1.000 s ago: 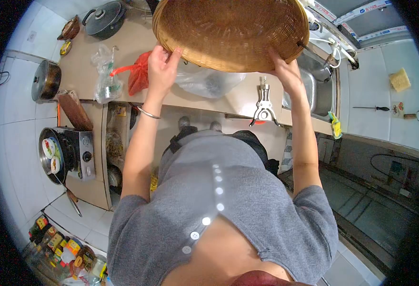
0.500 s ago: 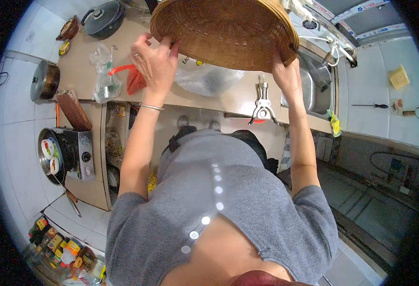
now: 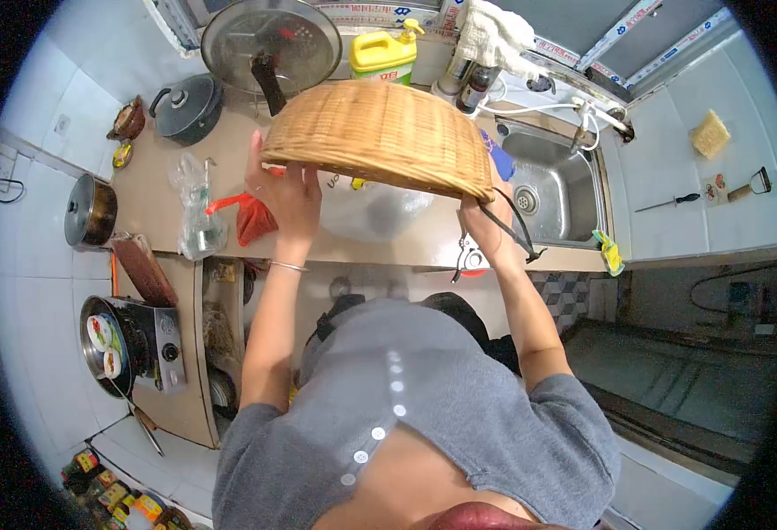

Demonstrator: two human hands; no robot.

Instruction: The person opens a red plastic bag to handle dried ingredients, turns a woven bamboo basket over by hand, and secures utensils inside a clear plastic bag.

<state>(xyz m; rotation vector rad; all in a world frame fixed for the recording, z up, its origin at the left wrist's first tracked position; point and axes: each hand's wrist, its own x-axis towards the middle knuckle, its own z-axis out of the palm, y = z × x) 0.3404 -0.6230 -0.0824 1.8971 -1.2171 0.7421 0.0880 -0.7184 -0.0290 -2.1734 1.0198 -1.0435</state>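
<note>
A woven wicker basket (image 3: 380, 132) is held up over the counter, its outer side and base facing up toward me. My left hand (image 3: 288, 199) grips its near left edge, with the fingertips partly hidden beneath the rim. My right hand (image 3: 487, 228) is closed on the near right corner, where a dark cord (image 3: 521, 231) hangs loose. Under the basket lies a clear plastic bag (image 3: 380, 212). Close to my left hand is a red plastic bag (image 3: 256, 219), and a metal corkscrew-like tool (image 3: 471, 256) with two arms lies below my right hand.
A steel sink (image 3: 547, 190) is at right. Behind the basket stand a yellow detergent bottle (image 3: 384, 57) and a large pan lid (image 3: 269, 44). A dark lidded pot (image 3: 185, 106) sits at left, above a gas stove (image 3: 163, 349) and pan (image 3: 97, 353).
The basket has tipped over, so its outer side shows where its hollow inside showed before. Both hands have come lower in view with it, and the camera now sees farther back.
</note>
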